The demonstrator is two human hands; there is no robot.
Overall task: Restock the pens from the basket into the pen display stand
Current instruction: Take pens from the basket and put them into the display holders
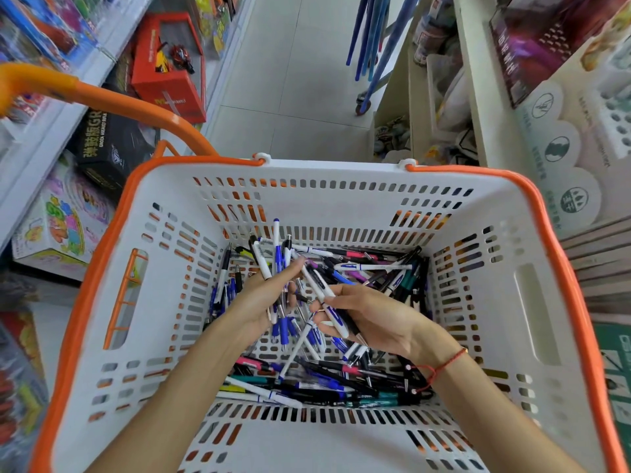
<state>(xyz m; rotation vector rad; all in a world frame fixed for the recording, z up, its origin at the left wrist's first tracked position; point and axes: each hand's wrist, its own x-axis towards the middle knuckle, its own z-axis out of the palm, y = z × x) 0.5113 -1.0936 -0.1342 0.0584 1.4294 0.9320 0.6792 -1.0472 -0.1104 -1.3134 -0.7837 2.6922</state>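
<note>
Left hand (263, 298) grips a bunch of blue-and-white pens (278, 261); right hand (368, 319) grips another (both deep inside the white basket (341, 199)). Toy boxes (65, 220) flank its orange handle (112, 104).

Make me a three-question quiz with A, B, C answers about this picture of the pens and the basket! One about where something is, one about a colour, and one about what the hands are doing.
1. Where are the loose pens?
A. On the floor
B. In the basket
C. On a shelf

2. What colour is the basket's rim?
A. Green
B. Blue
C. Orange

3. What is the left hand doing?
A. Gripping a bunch of pens
B. Hanging free
C. Holding the handle

Answers:
1. B, the pens lie heaped on the basket's bottom.
2. C, an orange band runs round the white walls.
3. A, its fingers curl round several white and blue pens; the right hand holds pens too.
</note>
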